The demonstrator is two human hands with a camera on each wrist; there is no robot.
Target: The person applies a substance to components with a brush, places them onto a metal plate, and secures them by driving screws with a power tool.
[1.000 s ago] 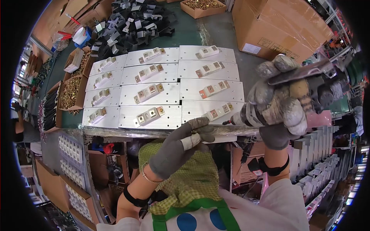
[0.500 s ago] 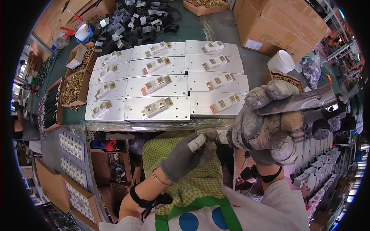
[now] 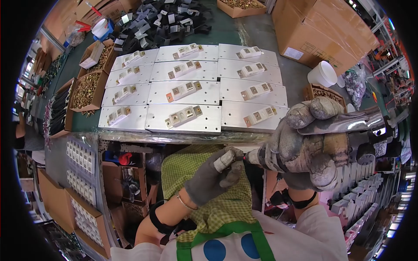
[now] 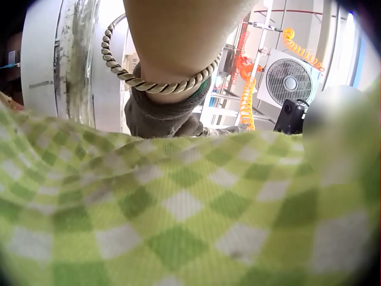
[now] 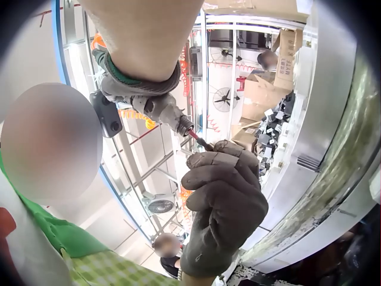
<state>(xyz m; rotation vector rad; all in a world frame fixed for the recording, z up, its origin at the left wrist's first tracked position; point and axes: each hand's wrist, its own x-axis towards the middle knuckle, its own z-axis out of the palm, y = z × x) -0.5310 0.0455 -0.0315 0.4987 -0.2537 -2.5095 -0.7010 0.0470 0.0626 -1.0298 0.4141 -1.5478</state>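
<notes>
My gloved right hand [image 3: 300,143] grips a pistol-shaped power driver [image 3: 361,145], its nose turned left toward my other hand. In the right wrist view, the driver's nose [image 5: 185,125] carries a thin red bit [image 5: 193,135] with a dark tip [image 5: 205,145]. Gloved in grey, my left hand [image 3: 215,176] pinches at that dark tip with thumb and forefinger, in front of the checked apron [image 3: 178,163]. Whether a small screw sits between the fingertips I cannot tell. Beyond both hands lie rows of metal plates [image 3: 152,124], each bearing a white block [image 3: 183,116] set at a slant.
Cartons of brass-coloured fasteners [image 3: 87,89] stand at the left of the bench. Black brackets [image 3: 167,21] are heaped at the back. A large cardboard box [image 3: 318,35], a white tub [image 3: 322,74] and a small fastener box [image 3: 314,91] are on the right.
The driver's nose has moved from beside the front right plate down and left to my left fingertips. My left hand has drawn slightly back from the plates toward the apron and now meets the bit.
</notes>
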